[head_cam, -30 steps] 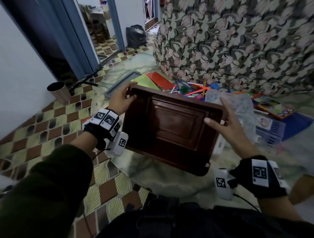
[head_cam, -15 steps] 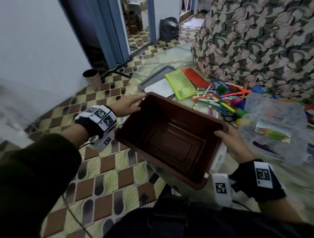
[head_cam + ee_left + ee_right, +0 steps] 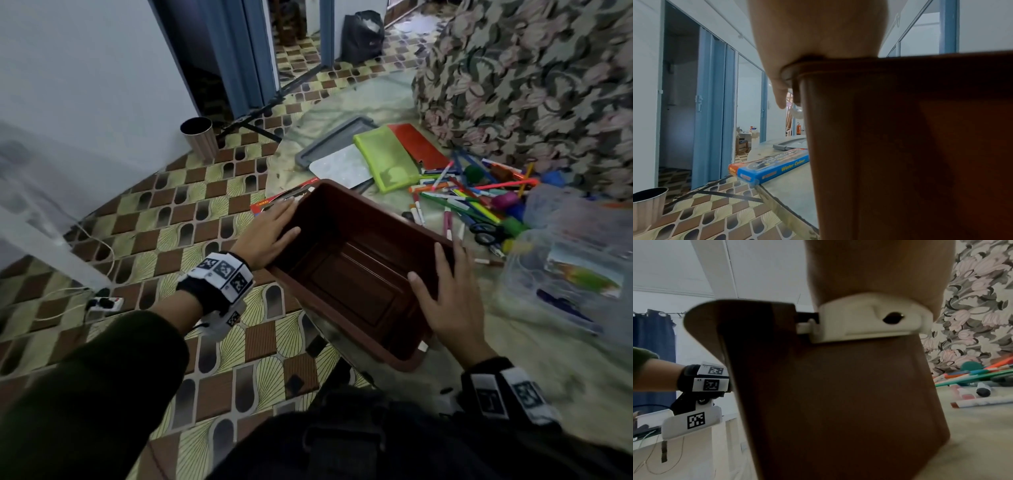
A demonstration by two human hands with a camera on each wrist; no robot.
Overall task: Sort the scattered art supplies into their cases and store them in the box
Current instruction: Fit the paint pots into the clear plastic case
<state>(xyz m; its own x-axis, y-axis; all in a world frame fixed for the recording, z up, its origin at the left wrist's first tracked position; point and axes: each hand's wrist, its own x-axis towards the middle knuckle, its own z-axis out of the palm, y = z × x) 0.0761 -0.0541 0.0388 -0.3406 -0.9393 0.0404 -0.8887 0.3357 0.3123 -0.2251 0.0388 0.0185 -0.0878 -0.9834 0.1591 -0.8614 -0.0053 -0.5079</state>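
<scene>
A brown plastic box (image 3: 352, 274) stands open side up at the near-left edge of the round table, with nothing inside. My left hand (image 3: 270, 229) lies flat on its left rim, fingers straight, thumb inside the rim. My right hand (image 3: 445, 291) rests on the right rim with straight fingers, above a white latch (image 3: 869, 321). In the wrist views the box wall (image 3: 920, 146) (image 3: 838, 402) fills the frame under each palm. Loose markers and pens (image 3: 462, 198) lie scattered behind the box, beside a green case (image 3: 387, 157) and a red case (image 3: 418, 144).
A water colour box (image 3: 772, 165) lies at the table edge left of the brown box. A grey tray (image 3: 329, 144), scissors (image 3: 486, 233) and a clear plastic container (image 3: 575, 267) share the table. A floral sofa (image 3: 531, 85) stands behind; a metal bin (image 3: 200, 137) and a power strip (image 3: 102, 303) sit on the floor.
The box has been turned from bottom-facing-me to open side up and lowered onto the table. Both hands went from holding its sides to lying on its rims.
</scene>
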